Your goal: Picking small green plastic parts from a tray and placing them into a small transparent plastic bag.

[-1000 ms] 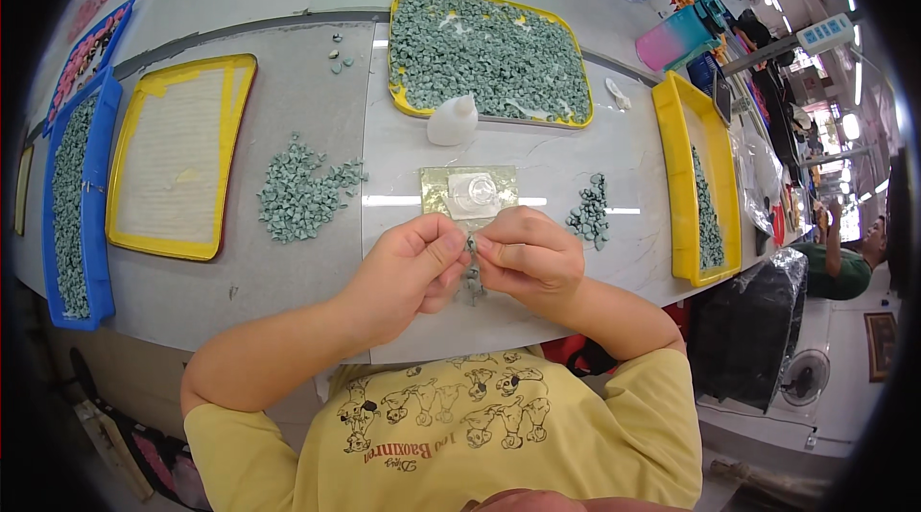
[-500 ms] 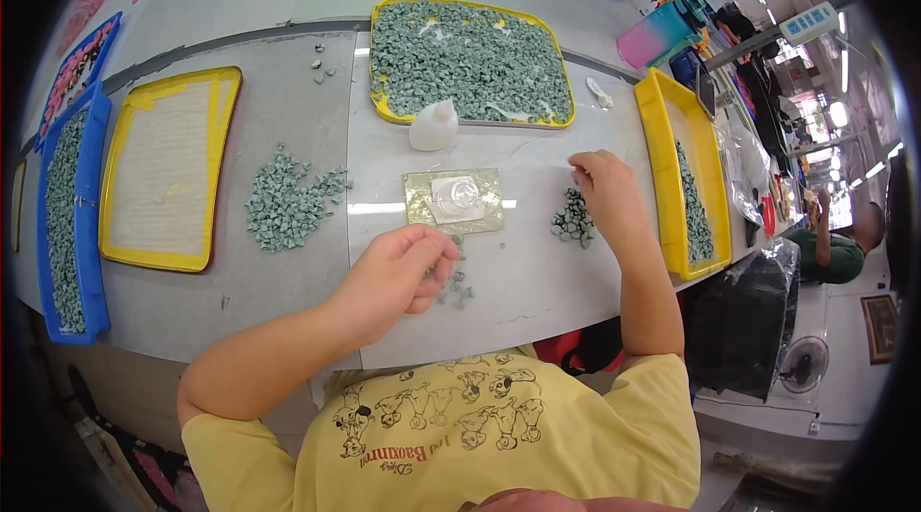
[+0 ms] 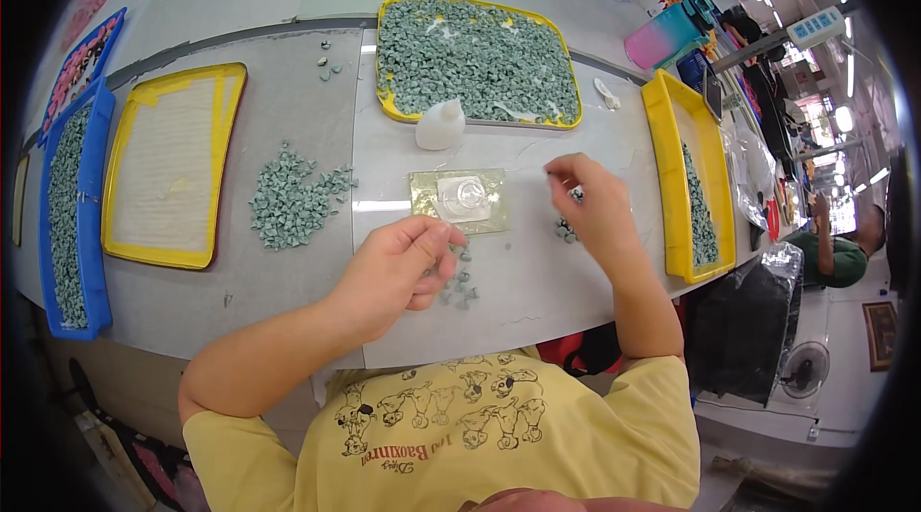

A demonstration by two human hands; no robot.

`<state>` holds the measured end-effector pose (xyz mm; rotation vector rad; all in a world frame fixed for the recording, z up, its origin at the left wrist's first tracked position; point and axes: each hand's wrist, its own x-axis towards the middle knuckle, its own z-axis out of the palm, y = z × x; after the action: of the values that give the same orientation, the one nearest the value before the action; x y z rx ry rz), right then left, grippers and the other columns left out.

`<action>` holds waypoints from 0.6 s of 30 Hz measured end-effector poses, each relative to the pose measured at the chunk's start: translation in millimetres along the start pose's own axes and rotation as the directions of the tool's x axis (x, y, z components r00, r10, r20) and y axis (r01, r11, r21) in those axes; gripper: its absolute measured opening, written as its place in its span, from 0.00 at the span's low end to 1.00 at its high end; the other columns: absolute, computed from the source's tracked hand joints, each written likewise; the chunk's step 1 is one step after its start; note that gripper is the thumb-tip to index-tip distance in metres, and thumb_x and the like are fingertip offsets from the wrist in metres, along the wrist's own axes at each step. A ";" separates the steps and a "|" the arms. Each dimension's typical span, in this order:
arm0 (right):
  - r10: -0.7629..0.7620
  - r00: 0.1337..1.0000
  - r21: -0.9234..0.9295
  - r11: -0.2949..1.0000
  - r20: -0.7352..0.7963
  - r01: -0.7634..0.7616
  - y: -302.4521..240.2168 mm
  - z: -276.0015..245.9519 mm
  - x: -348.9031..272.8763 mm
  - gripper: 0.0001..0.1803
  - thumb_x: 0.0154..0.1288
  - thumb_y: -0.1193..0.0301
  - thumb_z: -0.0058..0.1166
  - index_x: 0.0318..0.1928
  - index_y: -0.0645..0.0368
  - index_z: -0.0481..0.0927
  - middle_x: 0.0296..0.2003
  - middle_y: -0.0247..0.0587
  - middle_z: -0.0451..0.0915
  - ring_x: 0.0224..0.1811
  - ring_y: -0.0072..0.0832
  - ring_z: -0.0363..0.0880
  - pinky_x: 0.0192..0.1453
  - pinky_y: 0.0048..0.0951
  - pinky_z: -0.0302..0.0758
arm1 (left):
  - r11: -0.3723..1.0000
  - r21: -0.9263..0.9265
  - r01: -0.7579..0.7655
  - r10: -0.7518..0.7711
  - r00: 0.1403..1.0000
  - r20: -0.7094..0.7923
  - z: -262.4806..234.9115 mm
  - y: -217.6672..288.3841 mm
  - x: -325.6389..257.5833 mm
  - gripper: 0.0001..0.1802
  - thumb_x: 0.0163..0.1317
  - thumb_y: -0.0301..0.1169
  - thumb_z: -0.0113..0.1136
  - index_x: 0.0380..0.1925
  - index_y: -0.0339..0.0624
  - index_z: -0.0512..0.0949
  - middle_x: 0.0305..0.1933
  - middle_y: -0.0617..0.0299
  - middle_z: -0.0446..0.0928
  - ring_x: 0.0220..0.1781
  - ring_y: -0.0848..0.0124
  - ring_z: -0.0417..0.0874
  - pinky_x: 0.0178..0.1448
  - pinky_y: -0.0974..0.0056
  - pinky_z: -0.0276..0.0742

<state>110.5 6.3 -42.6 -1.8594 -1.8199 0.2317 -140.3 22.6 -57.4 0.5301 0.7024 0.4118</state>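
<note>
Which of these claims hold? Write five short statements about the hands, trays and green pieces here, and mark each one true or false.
1. The left hand rests beside a few loose green pieces. True.
2. The right hand is inside the far tray of green pieces. False: it hovers over the table, near a small pile.
3. The white bottle stands in front of the far tray. True.
4. The yellow tray on the left is heaped with green pieces. False: it holds a pale sheet.
5. A clear plate lies between the hands. True.
</note>
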 end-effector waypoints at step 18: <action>-0.739 0.674 0.044 0.673 0.004 0.738 -47.8 18.5 -26.2 0.17 0.42 0.78 0.61 0.38 0.65 0.78 0.35 0.41 0.77 0.33 0.33 0.75 0.33 0.29 0.70 | 0.998 0.058 -0.012 0.011 1.000 0.029 -1.4 -6.7 3.1 0.11 0.66 0.28 0.46 0.43 0.34 0.73 0.30 0.67 0.67 0.23 0.82 0.60 0.23 0.76 0.55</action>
<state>57.7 -16.6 -41.7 -0.9412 -2.3960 -0.0190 -137.9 19.4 -63.7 0.5942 0.6860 0.3947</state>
